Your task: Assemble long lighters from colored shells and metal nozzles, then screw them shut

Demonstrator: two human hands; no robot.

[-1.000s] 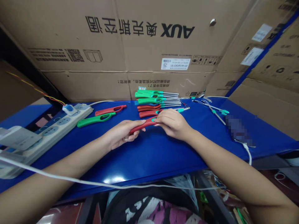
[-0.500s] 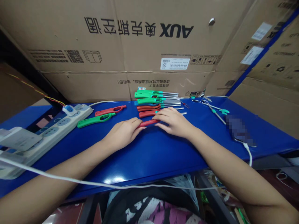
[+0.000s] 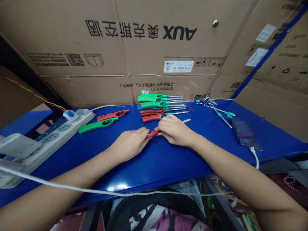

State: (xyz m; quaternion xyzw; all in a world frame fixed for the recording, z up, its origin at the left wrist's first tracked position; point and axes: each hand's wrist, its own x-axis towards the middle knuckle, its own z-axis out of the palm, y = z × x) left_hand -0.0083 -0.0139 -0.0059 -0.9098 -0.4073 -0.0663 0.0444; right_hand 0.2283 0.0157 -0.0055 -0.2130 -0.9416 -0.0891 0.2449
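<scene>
A red lighter point(image 3: 152, 134) is held between both hands over the blue table. My left hand point(image 3: 132, 142) is closed around its left end, and my right hand point(image 3: 173, 129) grips its right end; a metal rod shows just beyond the right fingers. Behind the hands lies a stack of green lighters point(image 3: 152, 104) and red lighters point(image 3: 151, 118) with metal rods pointing right. To the left of the stack, a red handle point(image 3: 112, 115) and a green handle point(image 3: 98, 125) without rods lie side by side.
A white power strip point(image 3: 60, 130) with plugs stands at the left. A phone point(image 3: 244, 133) with a white cable and loose metal rods point(image 3: 224, 120) lie at the right. Cardboard point(image 3: 134, 67) walls the back. A white cable point(image 3: 96, 191) crosses in front.
Both hands have moved slightly down, toward the table's front edge, with the red lighter. Less of the lighter shows between them, and more of the red lighter behind is visible.
</scene>
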